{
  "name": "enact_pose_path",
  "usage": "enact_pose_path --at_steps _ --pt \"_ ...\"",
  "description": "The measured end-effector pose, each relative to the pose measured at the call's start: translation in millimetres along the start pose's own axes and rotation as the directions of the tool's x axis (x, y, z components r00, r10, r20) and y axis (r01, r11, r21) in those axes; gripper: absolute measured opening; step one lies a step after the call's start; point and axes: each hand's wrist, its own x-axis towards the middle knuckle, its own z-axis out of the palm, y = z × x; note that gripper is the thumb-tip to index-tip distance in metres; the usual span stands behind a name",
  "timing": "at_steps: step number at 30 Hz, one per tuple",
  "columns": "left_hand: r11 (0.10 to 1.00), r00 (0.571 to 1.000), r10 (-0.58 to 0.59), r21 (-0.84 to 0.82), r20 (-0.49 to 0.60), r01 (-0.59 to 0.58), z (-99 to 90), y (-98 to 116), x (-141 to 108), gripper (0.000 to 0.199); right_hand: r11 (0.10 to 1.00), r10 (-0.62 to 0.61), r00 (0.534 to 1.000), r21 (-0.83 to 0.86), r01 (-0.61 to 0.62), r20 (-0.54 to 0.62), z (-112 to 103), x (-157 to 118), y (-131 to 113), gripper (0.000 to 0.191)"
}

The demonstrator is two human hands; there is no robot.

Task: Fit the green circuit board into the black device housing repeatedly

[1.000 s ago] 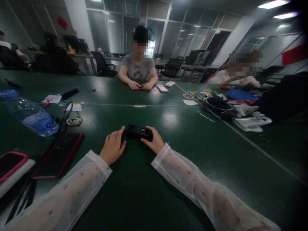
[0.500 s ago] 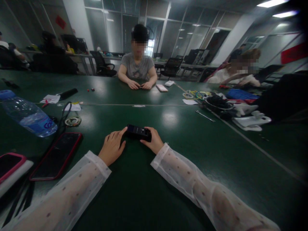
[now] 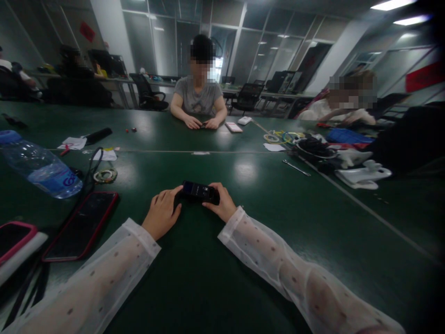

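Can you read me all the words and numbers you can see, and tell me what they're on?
No text reads clearly enough to quote.
Water bottle: blue label with large white letters, cut off and blurred.
Small black device between the left hand and right hand: lit screen, marks too small.
Red signs on the walls: blurred.
Paper slips on the table: too small.

sheer white sleeves (image 3: 104, 273), small dark dots

A water bottle (image 3: 38, 168) lies beside a red-cased phone (image 3: 80, 225).
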Motion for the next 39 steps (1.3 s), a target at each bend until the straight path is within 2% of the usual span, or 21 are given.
enact_pose_path --at_steps 14,22,28,39 --pt "1.000 1.000 0.005 0.011 0.016 -0.005 -2.7 2.1 -0.6 0.054 0.990 0.086 0.996 0.111 -0.087 0.012 -2.9 -0.6 -7.9 0.054" --pt "1.000 1.000 0.013 0.017 0.016 -0.013 -1.7 1.1 -0.9 0.053 0.984 0.094 0.996 0.148 -0.094 0.006 -2.5 0.6 -4.9 0.053" --pt "1.000 1.000 0.022 0.018 0.004 -0.022 -1.6 0.9 -1.4 0.051 0.968 0.061 0.998 0.244 -0.061 0.011 -2.8 2.3 -4.3 0.051" --pt "1.000 1.000 0.013 0.011 0.006 -0.013 0.2 0.9 -0.8 0.052 0.960 0.086 0.996 0.267 -0.086 0.012 -0.2 1.6 3.2 0.053"
